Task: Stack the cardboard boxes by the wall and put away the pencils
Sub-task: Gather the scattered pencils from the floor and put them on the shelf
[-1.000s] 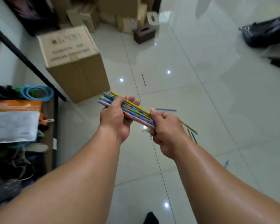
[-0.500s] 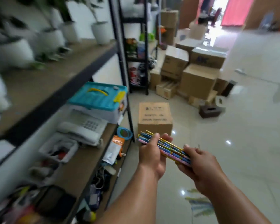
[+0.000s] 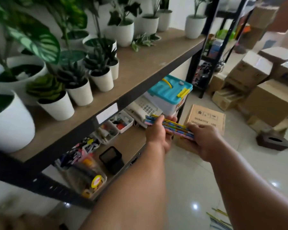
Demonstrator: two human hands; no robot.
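Pencils held level beside the shelf

Pencils (image 3: 170, 128) are gripped as one bundle at both ends, probably so that none slips loose before storage. The left hand (image 3: 156, 135) is closed round the far end, the right hand (image 3: 204, 140) round the near end; the bundle is crossed by fingers (image 3: 158, 121) above the lower shelf (image 3: 130, 143). A black cup (image 3: 111, 160) is seen nearby.

Bundle of yellow, blue and pink patterned pencils (image 3: 171, 128), plain brown cardboard box with black print (image 3: 206, 118), turquoise box lid (image 3: 169, 90) (yellow handle and clasp), white plant pots (image 3: 80, 92), glossy white floor tiles (image 3: 189, 180)
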